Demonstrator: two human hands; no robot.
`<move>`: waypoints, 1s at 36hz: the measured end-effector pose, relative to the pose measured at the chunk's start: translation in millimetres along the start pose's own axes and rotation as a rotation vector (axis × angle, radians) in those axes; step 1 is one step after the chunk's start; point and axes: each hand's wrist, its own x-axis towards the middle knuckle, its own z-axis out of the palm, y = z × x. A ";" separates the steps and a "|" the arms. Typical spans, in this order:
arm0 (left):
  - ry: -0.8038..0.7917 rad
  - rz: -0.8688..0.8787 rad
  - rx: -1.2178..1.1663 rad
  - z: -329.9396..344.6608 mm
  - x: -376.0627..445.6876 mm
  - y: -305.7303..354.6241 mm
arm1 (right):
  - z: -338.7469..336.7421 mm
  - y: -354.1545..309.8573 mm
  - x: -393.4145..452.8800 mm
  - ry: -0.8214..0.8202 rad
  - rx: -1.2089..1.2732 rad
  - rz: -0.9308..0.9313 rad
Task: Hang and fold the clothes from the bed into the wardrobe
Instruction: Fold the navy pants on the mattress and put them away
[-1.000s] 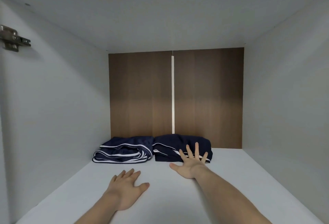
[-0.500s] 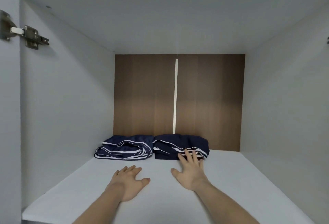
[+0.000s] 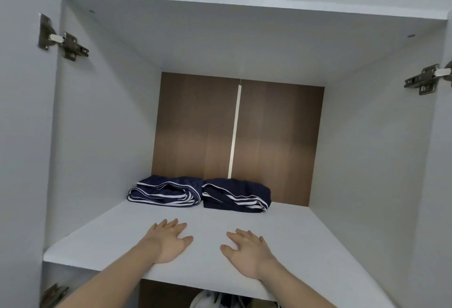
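Navy cloth trimmed in white lies folded in two bundles, the left bundle and the right bundle touching side by side against the brown back panel of the wardrobe shelf. We judge them soft, light and quick to unfold, best lifted with a palm beneath and a palm on top. Our left hand and right hand rest flat on the shelf's front, palms down, fingers loosely spread and holding nothing, near the bundles but not touching them, forearms reaching in over the edge
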 end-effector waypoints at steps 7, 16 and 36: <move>-0.033 0.022 -0.006 0.2 -47.3 8.1 | -6.8 -4.6 -6.2 0.000 -0.035 -0.009; 0.047 0.029 -0.047 11.2 -104.1 13.9 | -10.3 -9.3 -15.9 0.043 -0.044 -0.096; 0.458 -0.451 -0.265 74.4 -439.1 -47.1 | 43.6 -188.4 -201.3 -0.232 0.355 -0.724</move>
